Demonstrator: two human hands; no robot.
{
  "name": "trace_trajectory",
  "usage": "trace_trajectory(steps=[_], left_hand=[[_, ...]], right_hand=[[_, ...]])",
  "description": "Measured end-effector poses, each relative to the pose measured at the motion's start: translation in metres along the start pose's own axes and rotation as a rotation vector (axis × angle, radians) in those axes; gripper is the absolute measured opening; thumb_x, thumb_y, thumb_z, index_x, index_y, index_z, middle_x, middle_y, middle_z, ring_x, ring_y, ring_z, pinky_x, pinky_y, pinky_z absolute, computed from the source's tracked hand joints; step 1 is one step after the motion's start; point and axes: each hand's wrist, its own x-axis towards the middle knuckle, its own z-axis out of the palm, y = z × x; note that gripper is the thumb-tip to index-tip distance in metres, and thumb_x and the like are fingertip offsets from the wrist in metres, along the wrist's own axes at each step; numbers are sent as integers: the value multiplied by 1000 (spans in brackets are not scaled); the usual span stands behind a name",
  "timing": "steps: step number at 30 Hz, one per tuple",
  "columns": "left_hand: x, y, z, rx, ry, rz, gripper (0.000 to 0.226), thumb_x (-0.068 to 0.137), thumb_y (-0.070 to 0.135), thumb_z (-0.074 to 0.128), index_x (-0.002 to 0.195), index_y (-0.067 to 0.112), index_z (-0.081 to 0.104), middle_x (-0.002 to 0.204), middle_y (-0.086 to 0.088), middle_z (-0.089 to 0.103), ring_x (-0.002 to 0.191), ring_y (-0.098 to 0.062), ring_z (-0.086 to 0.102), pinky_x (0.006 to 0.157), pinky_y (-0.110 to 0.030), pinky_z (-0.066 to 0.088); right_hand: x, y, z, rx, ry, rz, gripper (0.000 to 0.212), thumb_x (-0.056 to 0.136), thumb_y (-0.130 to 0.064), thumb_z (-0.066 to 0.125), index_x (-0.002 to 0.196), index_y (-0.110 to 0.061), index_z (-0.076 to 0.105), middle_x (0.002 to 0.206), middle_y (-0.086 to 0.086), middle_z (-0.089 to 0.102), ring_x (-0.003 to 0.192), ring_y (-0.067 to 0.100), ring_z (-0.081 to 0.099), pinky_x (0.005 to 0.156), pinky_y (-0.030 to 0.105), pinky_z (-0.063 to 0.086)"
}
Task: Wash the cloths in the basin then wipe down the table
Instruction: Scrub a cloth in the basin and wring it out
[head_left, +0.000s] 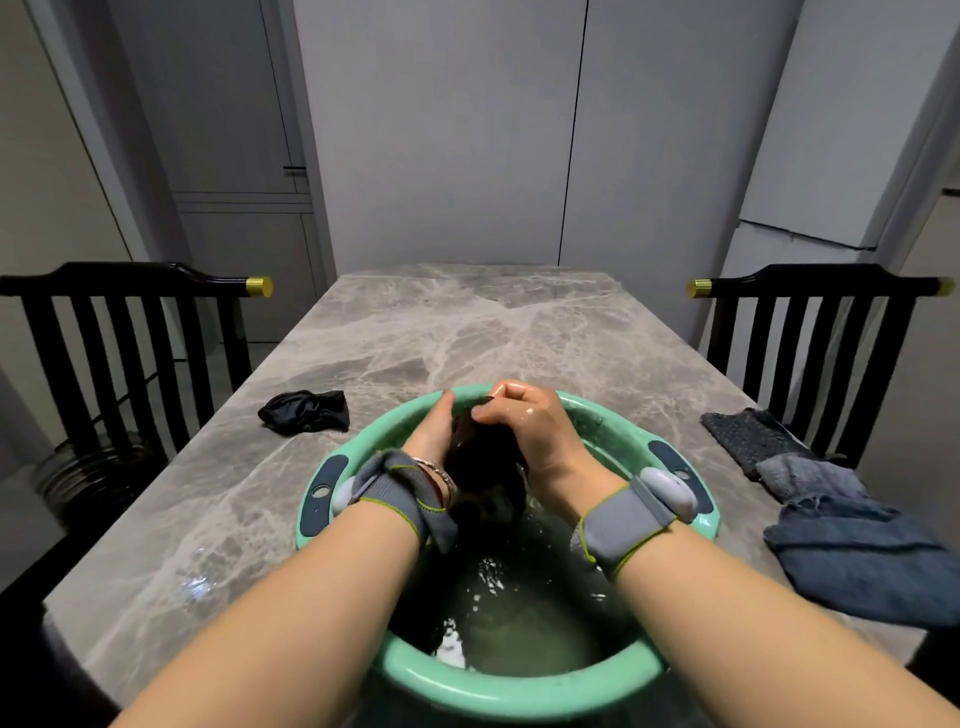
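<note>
— Which cloth is being washed, and where is it?
— You have the dark cloth (483, 467) bunched between your hands over the far half of the basin (519, 693), its lower end hanging toward the water (524, 629). It is soaked: a lumpy, almost black wad with a wet sheen.

— And your hands?
— They are close together with the wad between them. Your right hand (530, 421) is curled over its top, knuckles up and glistening, fingers pinching the fabric. Your left hand (434, 431) lies against its left side, fingers pointing at the far rim. Whether they wrap the cloth I cannot tell.

— What is the basin like?
— It is round, mint-green plastic with a thick rolled rim and a dark grey grip panel on each side. It stands at the near end of the surface (441, 322), a polished grey marble-look slab with pale veins. The water is murky and rippled.

— What else lies there?
— To your left, apart from the basin, there is a crumpled black cloth (306, 411), thin and slightly glossy. To your right, by the edge, a coarse, speckled knitted cloth (748, 431) is overlapped by blue cloths (857, 551), denim-like with frayed hems.

— And on your wrists?
— You wear grey fabric wrist bands (628, 514) edged in yellow-green, each with a pale rounded pod, and a beaded bracelet (436, 475) on the left.

— What about the sides?
— Black slatted chairs (119, 332) with brass-coloured caps stand there, one on each side.
</note>
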Motion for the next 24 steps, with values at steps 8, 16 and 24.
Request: trace_trajectory(steps=[8,16,24], left_hand=[[1,2,14,-100,-27,230,38,92,43,49,103,8,60,76,-13,60,51,-24,63,52,-29,55],[-8,-1,5,189,20,417,44,103,33,27,113,1,56,96,-17,57,89,-25,61,81,-24,54],[-13,-12,16,18,-224,373,42,103,16,20,71,11,47,61,-5,54,62,-15,57,56,-19,49]], right_hand=[[21,23,-6,-64,144,197,35,73,-53,66,91,-24,57,111,12,62,98,26,62,90,36,48],[0,22,16,-536,422,-625,28,76,-30,62,60,-10,51,62,5,47,64,15,42,63,25,32],[3,27,8,-660,373,-879,28,80,-22,51,58,-5,48,56,8,46,59,16,35,56,27,30]])
